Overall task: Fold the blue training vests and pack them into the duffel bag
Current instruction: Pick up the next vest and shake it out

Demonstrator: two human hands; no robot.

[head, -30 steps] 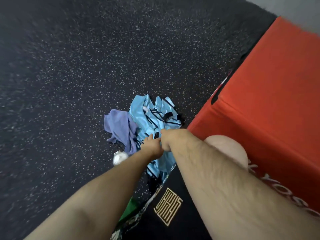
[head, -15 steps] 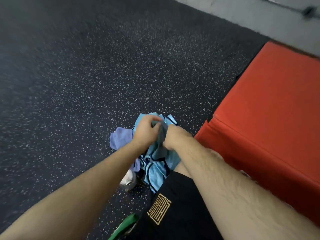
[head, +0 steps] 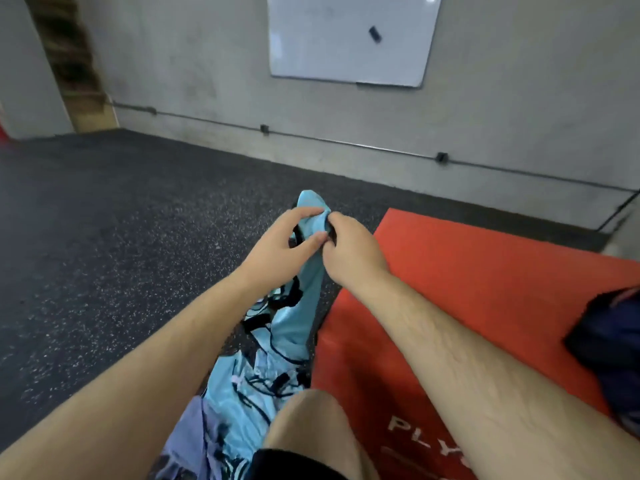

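Observation:
A light blue training vest (head: 301,323) with black trim hangs lifted in front of me, its top bunched between both hands. My left hand (head: 280,244) pinches the fabric with thumb and fingers. My right hand (head: 349,254) grips the same bunch from the right, touching the left hand. More blue vests (head: 239,403) trail down in a heap by my knee (head: 308,431). A dark blue bag-like object (head: 609,348) lies at the right edge on the red box; I cannot tell whether it is the duffel bag.
A red plyo box (head: 467,306) with white lettering fills the right side. A lilac cloth (head: 187,438) lies under the vest heap. Dark speckled rubber floor (head: 121,237) stretches left. A grey wall with a whiteboard (head: 349,39) and a pipe stands ahead.
Both hands have lifted the vest off the floor heap up to chest height. My view has tilted up from the floor to the wall.

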